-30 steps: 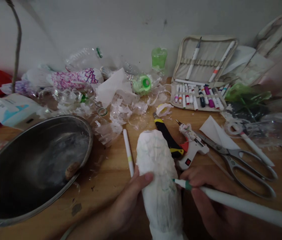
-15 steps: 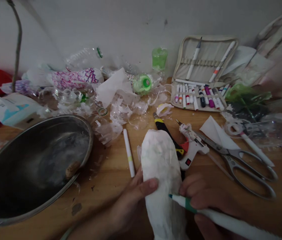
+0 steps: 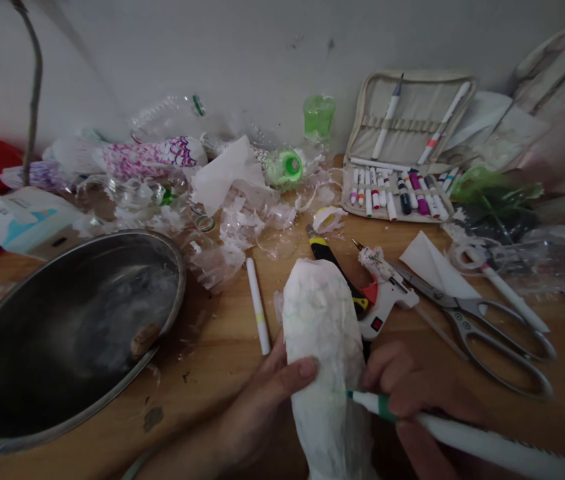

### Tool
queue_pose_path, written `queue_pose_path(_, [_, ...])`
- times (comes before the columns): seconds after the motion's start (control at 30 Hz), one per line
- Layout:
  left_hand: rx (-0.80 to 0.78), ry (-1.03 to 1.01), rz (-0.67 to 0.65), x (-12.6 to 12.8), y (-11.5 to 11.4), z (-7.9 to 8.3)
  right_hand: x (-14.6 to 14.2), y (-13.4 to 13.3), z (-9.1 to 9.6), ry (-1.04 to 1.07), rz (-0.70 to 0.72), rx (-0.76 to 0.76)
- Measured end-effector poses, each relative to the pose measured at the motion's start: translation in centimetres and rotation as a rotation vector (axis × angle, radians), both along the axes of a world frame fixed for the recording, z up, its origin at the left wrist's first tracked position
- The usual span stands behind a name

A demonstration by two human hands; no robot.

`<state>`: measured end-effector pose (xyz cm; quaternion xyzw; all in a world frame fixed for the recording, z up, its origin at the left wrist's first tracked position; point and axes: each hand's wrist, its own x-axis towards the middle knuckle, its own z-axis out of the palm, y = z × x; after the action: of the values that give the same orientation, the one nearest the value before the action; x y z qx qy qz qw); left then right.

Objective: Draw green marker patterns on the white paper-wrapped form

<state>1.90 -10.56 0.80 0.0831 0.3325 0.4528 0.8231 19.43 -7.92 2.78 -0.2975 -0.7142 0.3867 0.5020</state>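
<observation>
A white paper-covered form [image 3: 319, 320], rounded at its far end and narrowing toward me, stands out at the front middle. Faint green curved lines show on its surface. My left hand [image 3: 267, 400] grips it from the left, thumb on top; its other fingers are mostly hidden beneath. In my right hand [image 3: 412, 393] is a white marker [image 3: 472, 437] with a green band, its green tip at the form's surface on the right side. Just beyond the form lie a black and yellow utility knife [image 3: 325, 250] and a white glue gun [image 3: 387, 293].
A metal basin [image 3: 27, 353] with a cork-like piece [image 3: 145, 341] occupies the left. Large scissors [image 3: 467, 320] lie at right. A capped white marker [image 3: 258, 307] rests left of the form. Behind are torn paper [image 3: 229, 173], plastic scraps and an open marker case [image 3: 407, 147].
The marker tip has shifted slightly to the right along the form, together with my right hand. My left hand keeps the same hold.
</observation>
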Motion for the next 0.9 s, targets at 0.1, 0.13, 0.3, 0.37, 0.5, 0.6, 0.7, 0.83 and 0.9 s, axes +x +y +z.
queue_pose_path(0.1, [-0.014,0.009,0.005,0.0,0.0,-0.1,-0.2,0.0,-0.2,-0.02,0.047,0.061])
queue_pose_path(0.13, [-0.02,0.003,0.003,0.0,0.0,-0.1,-0.3,0.0,-0.2,-0.019,0.022,0.059])
queue_pose_path(0.3, [0.011,0.004,-0.034,-0.3,-0.1,0.0,-1.0,0.0,0.0,0.12,-0.2,-0.094])
queue_pose_path(0.37, [0.032,0.016,-0.044,-0.4,-0.2,-0.1,-1.0,0.0,0.3,0.124,-0.142,-0.059])
queue_pose_path(0.5, [0.036,-0.013,-0.009,-0.3,-0.3,-0.5,-0.6,0.1,0.8,0.039,0.017,-0.008])
queue_pose_path(0.6, [0.056,-0.033,0.054,0.0,0.0,-0.5,-0.3,0.2,0.9,-0.025,0.021,-0.013])
queue_pose_path(0.7, [0.014,-0.024,0.062,0.2,0.2,-0.2,-0.3,0.2,0.8,-0.073,-0.029,0.009])
queue_pose_path(0.83, [-0.001,0.026,0.049,0.2,0.2,-0.1,-0.5,0.3,0.7,-0.134,-0.028,0.085])
queue_pose_path(0.9, [0.014,0.06,0.058,0.1,0.1,-0.3,-0.5,0.5,1.0,-0.164,-0.037,0.121])
